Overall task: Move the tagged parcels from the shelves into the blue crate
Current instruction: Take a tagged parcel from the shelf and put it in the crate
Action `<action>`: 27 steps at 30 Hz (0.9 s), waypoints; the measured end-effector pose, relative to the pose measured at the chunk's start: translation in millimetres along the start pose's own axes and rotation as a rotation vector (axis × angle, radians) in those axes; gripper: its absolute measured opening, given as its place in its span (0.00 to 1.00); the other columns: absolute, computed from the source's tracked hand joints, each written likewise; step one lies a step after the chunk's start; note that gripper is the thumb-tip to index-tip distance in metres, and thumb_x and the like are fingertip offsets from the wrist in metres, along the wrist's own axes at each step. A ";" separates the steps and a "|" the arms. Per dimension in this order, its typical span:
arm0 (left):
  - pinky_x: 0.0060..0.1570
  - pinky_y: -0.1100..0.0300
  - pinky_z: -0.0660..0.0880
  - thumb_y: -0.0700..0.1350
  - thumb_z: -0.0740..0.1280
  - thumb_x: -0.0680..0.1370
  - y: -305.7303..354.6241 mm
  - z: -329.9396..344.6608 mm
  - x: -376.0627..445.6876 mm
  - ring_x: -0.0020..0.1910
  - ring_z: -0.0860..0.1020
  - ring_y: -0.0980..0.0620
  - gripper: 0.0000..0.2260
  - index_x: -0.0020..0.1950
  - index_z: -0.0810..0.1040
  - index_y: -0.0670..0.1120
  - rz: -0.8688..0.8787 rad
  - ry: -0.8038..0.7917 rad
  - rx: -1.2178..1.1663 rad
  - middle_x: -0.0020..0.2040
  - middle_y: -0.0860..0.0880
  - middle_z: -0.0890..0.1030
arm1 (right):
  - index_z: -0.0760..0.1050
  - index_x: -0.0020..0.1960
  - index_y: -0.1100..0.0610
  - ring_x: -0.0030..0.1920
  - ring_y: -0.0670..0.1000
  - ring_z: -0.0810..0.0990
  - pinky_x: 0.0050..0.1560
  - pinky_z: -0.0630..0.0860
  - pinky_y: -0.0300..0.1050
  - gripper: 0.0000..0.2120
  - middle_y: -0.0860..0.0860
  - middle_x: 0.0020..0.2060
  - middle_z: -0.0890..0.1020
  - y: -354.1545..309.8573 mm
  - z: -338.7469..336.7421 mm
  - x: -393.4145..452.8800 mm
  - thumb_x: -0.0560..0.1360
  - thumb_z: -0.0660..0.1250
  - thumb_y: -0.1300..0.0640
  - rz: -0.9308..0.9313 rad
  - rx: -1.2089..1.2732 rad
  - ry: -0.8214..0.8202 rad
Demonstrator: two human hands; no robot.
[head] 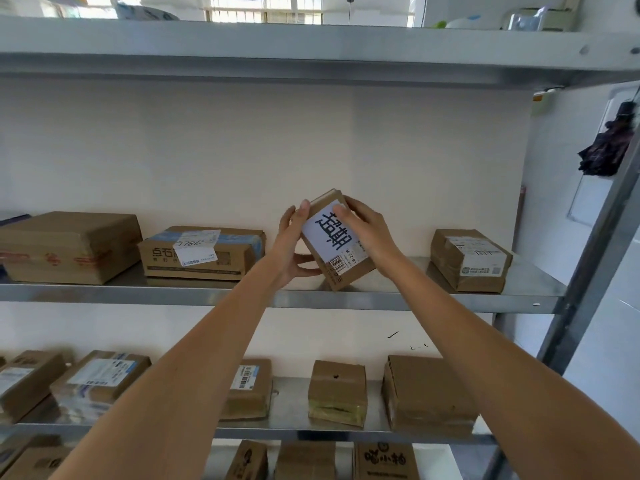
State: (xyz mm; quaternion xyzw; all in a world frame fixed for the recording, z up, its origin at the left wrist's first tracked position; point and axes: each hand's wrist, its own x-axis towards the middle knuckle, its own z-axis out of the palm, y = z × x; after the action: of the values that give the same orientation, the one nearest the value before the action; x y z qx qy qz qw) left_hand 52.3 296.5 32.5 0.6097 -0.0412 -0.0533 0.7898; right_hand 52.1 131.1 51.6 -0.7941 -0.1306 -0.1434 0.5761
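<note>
A metal shelving unit fills the view, with three steel boards visible one above another and a fourth row of cartons showing at the bottom edge. The middle shelf carries three resting parcels: a large plain carton at far left, a flat taped box with white labels beside it, and a small labelled box well apart at the right end. The gap between the flat box and the right-hand box is where the person now works.

The lower shelf holds five brown parcels that can be counted, set side by side with labels mostly facing up, probably so they can be read at a glance. Below that, three more printed cartons peek in, with others cut off at the left corner.

Both bare arms reach up from below. The tagged parcel is a small brown box held between the hands, tilted, with one lower corner down near the front lip of the middle shelf; whether it touches the steel I cannot tell. Its white tag with bold black characters faces the camera, likely turned so the mark can be checked. The left hand cups the box's left side, fingers curled behind and the thumb under it. The right hand grips the top right edge, its fingers curled over onto the tag.

The blue crate is not in view.
</note>
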 end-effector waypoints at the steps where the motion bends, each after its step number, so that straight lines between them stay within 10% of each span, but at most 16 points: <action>1: 0.47 0.39 0.80 0.71 0.67 0.67 -2.1 -1.1 0.2 0.55 0.79 0.36 0.35 0.71 0.63 0.61 0.034 0.031 -0.009 0.65 0.46 0.75 | 0.71 0.71 0.49 0.62 0.49 0.78 0.63 0.76 0.49 0.28 0.51 0.67 0.77 1.5 1.5 0.4 0.75 0.65 0.37 0.003 -0.046 0.044; 5: 0.42 0.44 0.82 0.67 0.67 0.71 -9.8 -1.8 1.2 0.50 0.82 0.38 0.29 0.66 0.67 0.55 0.128 0.149 0.008 0.60 0.45 0.77 | 0.66 0.73 0.50 0.75 0.55 0.58 0.73 0.59 0.61 0.43 0.53 0.75 0.63 8.3 10.2 -7.1 0.66 0.67 0.27 0.151 -0.264 0.329; 9: 0.39 0.51 0.82 0.65 0.64 0.75 -11.0 5.4 2.0 0.54 0.80 0.44 0.27 0.65 0.64 0.49 0.216 0.236 0.099 0.57 0.45 0.77 | 0.55 0.74 0.55 0.63 0.57 0.73 0.51 0.78 0.50 0.54 0.56 0.66 0.66 10.9 16.9 -12.2 0.61 0.75 0.31 0.392 0.212 0.389; 12: 0.46 0.57 0.78 0.62 0.60 0.78 -13.3 7.1 2.7 0.52 0.76 0.50 0.22 0.60 0.63 0.46 0.255 0.347 0.190 0.50 0.49 0.75 | 0.63 0.66 0.59 0.51 0.53 0.82 0.39 0.81 0.44 0.45 0.57 0.56 0.78 21.8 20.7 -10.9 0.62 0.76 0.33 0.426 0.523 0.368; 19: 0.40 0.76 0.72 0.50 0.52 0.85 -12.2 0.3 0.5 0.49 0.75 0.55 0.13 0.64 0.69 0.46 0.453 0.365 0.294 0.49 0.56 0.77 | 0.77 0.57 0.55 0.51 0.50 0.79 0.46 0.75 0.39 0.17 0.50 0.50 0.81 30.4 13.2 -10.2 0.82 0.55 0.46 0.191 0.499 0.413; 23: 0.67 0.52 0.71 0.51 0.54 0.84 -18.1 2.6 8.5 0.65 0.73 0.52 0.18 0.74 0.66 0.55 0.432 0.277 0.182 0.65 0.55 0.76 | 0.69 0.73 0.52 0.62 0.49 0.77 0.64 0.73 0.45 0.20 0.50 0.63 0.78 22.6 18.8 -6.6 0.84 0.52 0.48 0.087 0.403 0.417; 27: 0.51 0.70 0.74 0.46 0.52 0.85 -13.1 7.0 6.9 0.59 0.74 0.55 0.17 0.74 0.67 0.49 0.423 0.262 0.121 0.62 0.52 0.77 | 0.68 0.74 0.51 0.64 0.50 0.75 0.67 0.72 0.46 0.20 0.51 0.66 0.77 28.5 16.4 -6.9 0.84 0.51 0.49 0.069 0.362 0.423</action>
State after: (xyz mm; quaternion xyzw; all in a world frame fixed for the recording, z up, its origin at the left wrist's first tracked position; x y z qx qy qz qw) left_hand 57.7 285.6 21.6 0.6354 -0.0684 0.1950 0.7440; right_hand 57.7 137.9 19.2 -0.6348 -0.0040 -0.2605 0.7274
